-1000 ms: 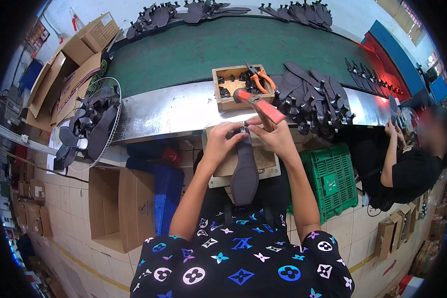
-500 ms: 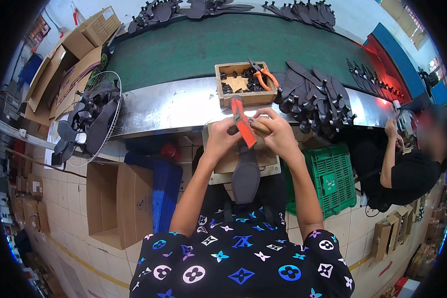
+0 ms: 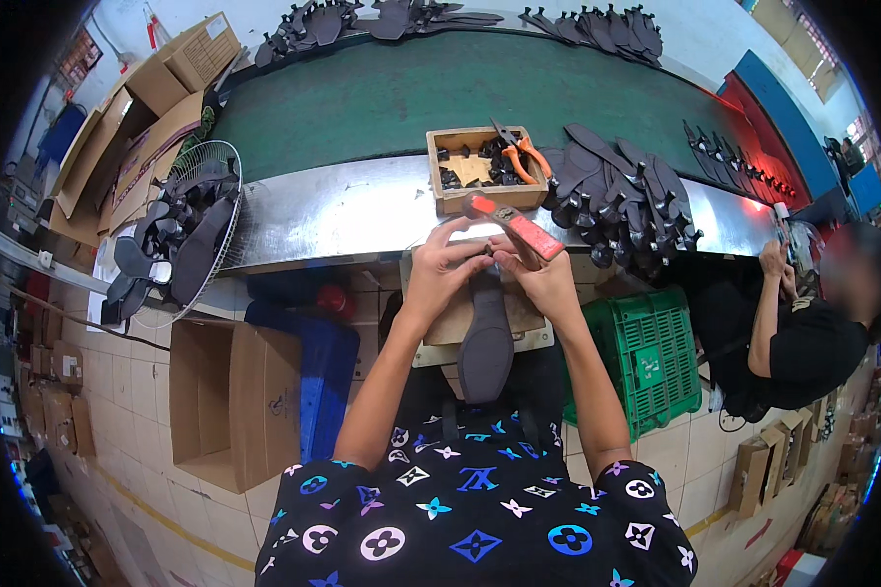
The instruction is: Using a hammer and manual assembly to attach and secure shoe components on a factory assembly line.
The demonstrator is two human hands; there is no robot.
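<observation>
Dark sole [image 3: 486,344] is lying across wooden board [image 3: 527,318], prob. light, semi-stiff, edges offering best hold. R hand [image 3: 550,284] is clamping fingers round hammer [image 3: 519,224], likely head-heavy; L hand [image 3: 434,276] is covering sole's far end, but view isn't showing if fingers are pinching.

A: Hammer with the long red head and wooden handle [image 3: 524,227]?

B: Half a second ago, head lies steeply across the bare left hand [image 3: 439,279]. Now it slants beside the bare right hand [image 3: 550,284].

A: Effect?

B: Thumb tips, covered then, now show together above the dark grey, flat shoe sole [image 3: 486,347].

A: Co-worker?

B: Dark sole held up a second ago; gone from that hand [image 3: 775,260] now.
</observation>
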